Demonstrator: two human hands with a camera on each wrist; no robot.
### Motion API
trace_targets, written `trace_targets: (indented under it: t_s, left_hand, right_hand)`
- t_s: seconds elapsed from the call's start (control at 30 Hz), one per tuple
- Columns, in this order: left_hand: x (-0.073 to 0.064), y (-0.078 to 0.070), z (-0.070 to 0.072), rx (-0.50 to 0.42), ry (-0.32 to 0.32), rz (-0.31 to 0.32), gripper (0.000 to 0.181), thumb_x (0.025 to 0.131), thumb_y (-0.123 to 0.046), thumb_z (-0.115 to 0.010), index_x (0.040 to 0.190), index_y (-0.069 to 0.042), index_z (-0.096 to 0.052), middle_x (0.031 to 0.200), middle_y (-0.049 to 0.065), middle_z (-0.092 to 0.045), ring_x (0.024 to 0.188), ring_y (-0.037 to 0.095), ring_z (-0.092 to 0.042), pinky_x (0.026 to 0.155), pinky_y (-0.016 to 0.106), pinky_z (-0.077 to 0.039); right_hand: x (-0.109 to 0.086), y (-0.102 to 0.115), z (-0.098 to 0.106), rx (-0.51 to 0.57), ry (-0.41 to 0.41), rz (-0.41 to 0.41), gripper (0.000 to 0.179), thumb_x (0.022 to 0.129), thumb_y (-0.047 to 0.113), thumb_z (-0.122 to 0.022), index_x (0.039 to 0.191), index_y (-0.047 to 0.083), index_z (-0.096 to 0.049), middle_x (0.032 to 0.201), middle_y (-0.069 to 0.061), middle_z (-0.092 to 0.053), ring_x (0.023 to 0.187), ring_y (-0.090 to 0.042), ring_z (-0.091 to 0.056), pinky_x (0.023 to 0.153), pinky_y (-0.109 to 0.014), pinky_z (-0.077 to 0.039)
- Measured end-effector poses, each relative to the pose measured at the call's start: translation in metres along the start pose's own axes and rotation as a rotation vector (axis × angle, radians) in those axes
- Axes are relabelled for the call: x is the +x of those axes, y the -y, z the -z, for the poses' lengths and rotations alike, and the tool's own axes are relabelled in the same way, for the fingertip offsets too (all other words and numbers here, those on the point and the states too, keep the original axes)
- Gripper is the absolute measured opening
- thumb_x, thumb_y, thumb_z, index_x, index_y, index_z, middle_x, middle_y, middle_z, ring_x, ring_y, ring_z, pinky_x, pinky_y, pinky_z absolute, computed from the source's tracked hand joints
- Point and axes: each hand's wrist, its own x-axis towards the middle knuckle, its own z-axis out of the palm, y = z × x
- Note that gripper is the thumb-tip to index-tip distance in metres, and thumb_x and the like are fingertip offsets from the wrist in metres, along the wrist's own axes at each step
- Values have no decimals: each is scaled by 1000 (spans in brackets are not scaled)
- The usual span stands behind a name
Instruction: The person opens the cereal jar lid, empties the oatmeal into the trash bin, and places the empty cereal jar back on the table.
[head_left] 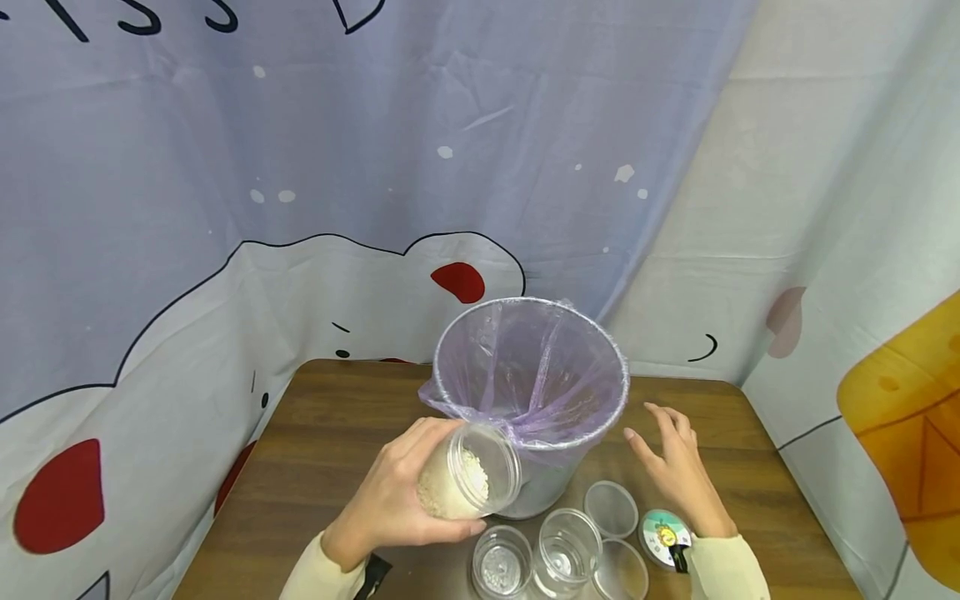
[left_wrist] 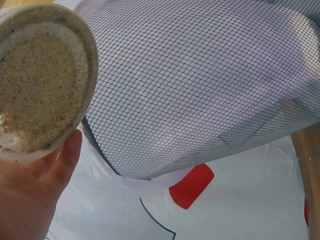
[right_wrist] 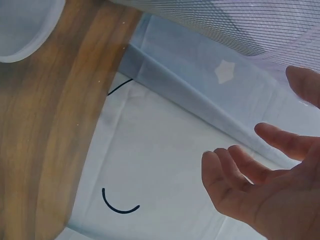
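Note:
My left hand (head_left: 405, 487) grips a clear plastic jar (head_left: 491, 467) with pale, crumbly grains in it. The jar is tilted to the right, its mouth near the front of the mesh bin (head_left: 543, 492). In the left wrist view the grains show through the base of the jar (left_wrist: 42, 85). A purple plastic bag (head_left: 525, 375) lines the bin and folds over its rim. My right hand (head_left: 678, 467) is raised to the right of the bin, fingers loosely bent, holding nothing; the right wrist view shows the same hand (right_wrist: 260, 180) with its fingers apart.
Two clear jars (head_left: 501, 567) stand on the wooden table (head_left: 337, 433) in front of the bin. Beside them lie two translucent lids (head_left: 611, 508) and a round lid with a colourful label (head_left: 664, 537). Printed curtains (head_left: 360, 167) hang behind the table and at its sides.

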Motion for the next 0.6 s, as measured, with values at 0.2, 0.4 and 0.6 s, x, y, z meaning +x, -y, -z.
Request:
trace_targets:
  t_s: [0.2, 0.4, 0.6]
  left_hand:
    - [2, 0, 3, -8, -2, -6, 89, 50, -50, -82, 122, -8, -53, 110, -1, -58, 99, 10, -54, 83, 23, -47]
    - [5, 1, 5, -21, -16, -14, 88, 50, -49, -83, 122, -7, -53, 111, 0, -58, 99, 11, -54, 87, 17, -42]
    - [9, 0, 5, -43, -27, -43, 88, 49, -48, -84, 120, -5, -54, 110, 3, -58, 99, 13, -54, 88, 16, -41]
  right_hand:
    - [7, 6, 7, 7, -23, 41, 60, 91, 37, -53, 137, 5, -34, 133, -29, -29, 121, -47, -30, 90, -65, -30]
    - [12, 11, 14, 25, -25, 48, 59, 91, 38, -52, 139, 8, -34, 136, -27, -29, 121, -46, -33, 90, -65, -31]
    - [16, 15, 20, 44, -28, 75, 54, 93, 35, -50, 138, 9, -35, 134, -23, -32, 119, -41, -38, 89, -61, -35]
